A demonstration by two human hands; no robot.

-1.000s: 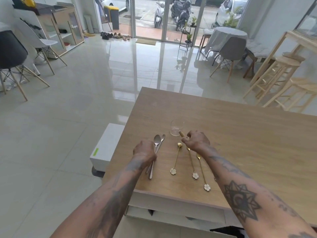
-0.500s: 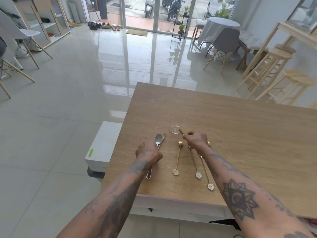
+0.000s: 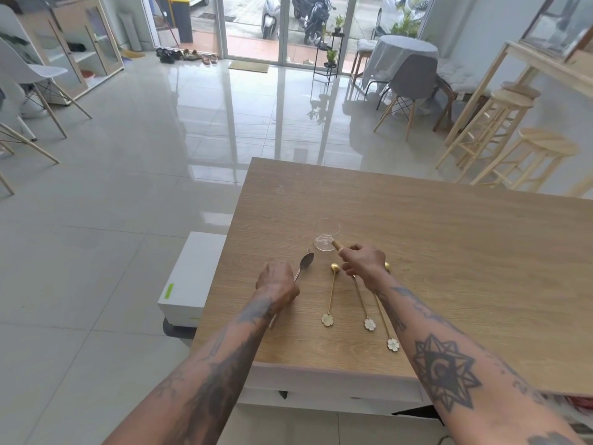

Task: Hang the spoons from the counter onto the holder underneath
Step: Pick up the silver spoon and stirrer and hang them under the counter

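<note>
On the wooden counter (image 3: pixel 449 268) a silver spoon (image 3: pixel 306 261) points away from me. Its handle runs under my left hand (image 3: pixel 277 285), which is closed over it. Three slim gold spoons with flower-shaped ends lie side by side: the left gold spoon (image 3: pixel 330 297), the middle gold spoon (image 3: pixel 361 300) and the right gold spoon (image 3: pixel 383 319). My right hand (image 3: pixel 362 263) hovers over their bowl ends, pinching a held gold spoon (image 3: pixel 336 245) whose tip pokes out toward the glass. The holder under the counter is hidden.
A small clear glass (image 3: pixel 325 234) stands just beyond my right hand. A white box (image 3: pixel 192 277) sits low beside the counter's left edge. Wooden stools (image 3: pixel 513 149) stand at the far right, and chairs stand on the tiled floor to the left.
My left hand has tightened over the silver spoon handle, and only one silver bowl now shows. My right hand stays by the glass with the gold piece pinched. The camera view has shifted.
</note>
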